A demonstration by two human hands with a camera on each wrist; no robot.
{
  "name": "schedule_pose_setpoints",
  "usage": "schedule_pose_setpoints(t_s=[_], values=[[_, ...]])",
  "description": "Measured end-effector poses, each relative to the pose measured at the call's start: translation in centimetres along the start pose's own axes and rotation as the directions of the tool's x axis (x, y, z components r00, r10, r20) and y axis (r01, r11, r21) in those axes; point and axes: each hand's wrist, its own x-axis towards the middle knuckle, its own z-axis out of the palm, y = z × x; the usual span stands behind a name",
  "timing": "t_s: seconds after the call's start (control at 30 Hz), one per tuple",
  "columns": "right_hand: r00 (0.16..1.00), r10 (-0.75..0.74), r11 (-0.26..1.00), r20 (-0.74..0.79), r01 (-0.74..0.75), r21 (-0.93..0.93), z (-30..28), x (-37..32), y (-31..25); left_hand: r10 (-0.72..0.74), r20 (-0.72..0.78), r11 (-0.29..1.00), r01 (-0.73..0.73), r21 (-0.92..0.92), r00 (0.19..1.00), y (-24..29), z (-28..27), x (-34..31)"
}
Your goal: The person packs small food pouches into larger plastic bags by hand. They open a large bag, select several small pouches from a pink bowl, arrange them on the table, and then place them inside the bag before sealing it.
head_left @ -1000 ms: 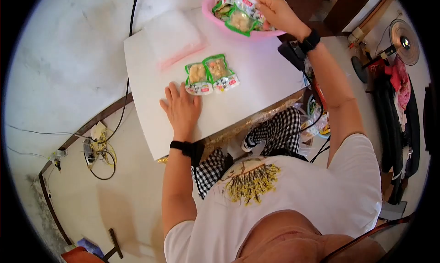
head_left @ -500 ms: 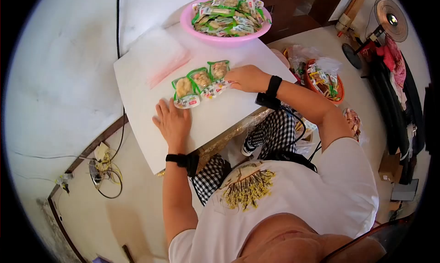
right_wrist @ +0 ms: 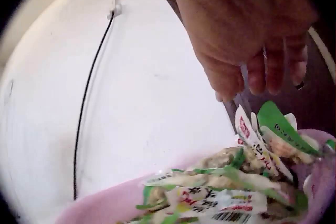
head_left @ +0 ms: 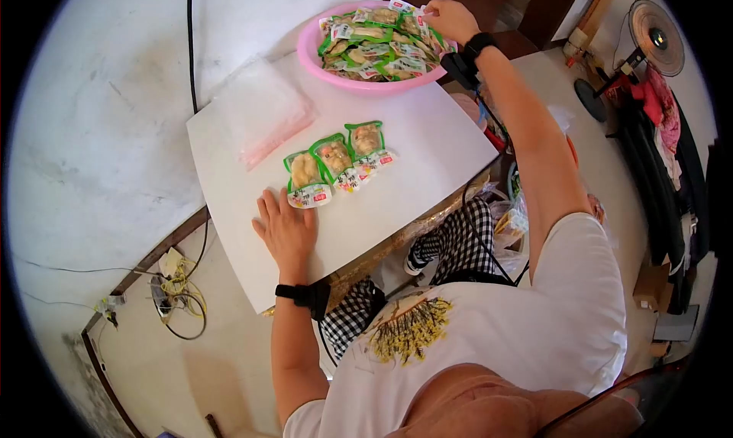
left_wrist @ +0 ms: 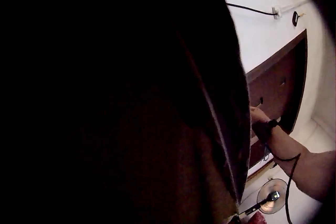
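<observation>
Three green-edged snack packets lie side by side on the white tabletop in the head view: a left packet [head_left: 305, 180], a middle packet [head_left: 334, 161] and a right packet [head_left: 368, 144]. My left hand [head_left: 285, 230] rests flat on the table with fingers apart, fingertips close to the left packet's lower end. At the far side, my right hand [head_left: 452, 21] is over the right rim of a pink basin [head_left: 309, 60] heaped with similar packets. The right wrist view shows its fingers [right_wrist: 255, 77] pointing down just above an upright packet [right_wrist: 286, 129], holding nothing.
A stack of clear plastic bags [head_left: 263, 109] lies on the table's left part, by the wall. To the right on the floor stand a fan [head_left: 657, 37] and a black sofa [head_left: 664, 193]. A dark cover blocks most of the left wrist view.
My right hand brought a third packet from the basin, laid it right of the other two, let go and went back to the basin. My left hand stays on the table.
</observation>
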Motion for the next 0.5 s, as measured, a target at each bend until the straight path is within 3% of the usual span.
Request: schedule_pose_setpoints(t_s=[0.07, 0.2, 0.3, 0.4, 0.43, 0.5], values=[[1.0, 0.016, 0.977, 0.018, -0.012, -0.215, 0.4, 1.2, -0.9, -0.002, -0.001, 1.0, 0.002, -0.008, 1.0, 0.0, -0.1, 0.0], [0.991, 0.052, 0.953, 0.124, -0.012, -0.303, 1.7, 2.7, -1.0, -0.001, 0.0, 1.0, 0.001, -0.007, 1.0, -0.2, -0.1, 0.0], [0.992, 0.004, 0.976, 0.126, 0.024, -0.216, 2.0, 3.7, -0.5, 0.0, 0.001, 1.0, 0.0, -0.01, 1.0, -0.1, -0.2, 0.0], [0.987, -0.141, 0.99, -0.082, 0.14, -0.014, 1.3, 4.2, 0.1, 0.018, -0.008, 1.0, -0.018, -0.01, 1.0, 0.0, -0.5, 0.0], [0.987, -0.109, 0.963, -0.114, 0.134, 0.232, 0.7, 3.9, -0.1, 0.022, -0.013, 1.0, -0.022, -0.006, 1.0, 0.0, -0.5, 0.0], [0.996, 0.001, 0.885, -0.09, 0.041, 0.465, -0.3, 3.6, -0.8, 0.028, -0.022, 1.0, -0.028, -0.002, 0.999, -0.1, -0.5, 0.0]])
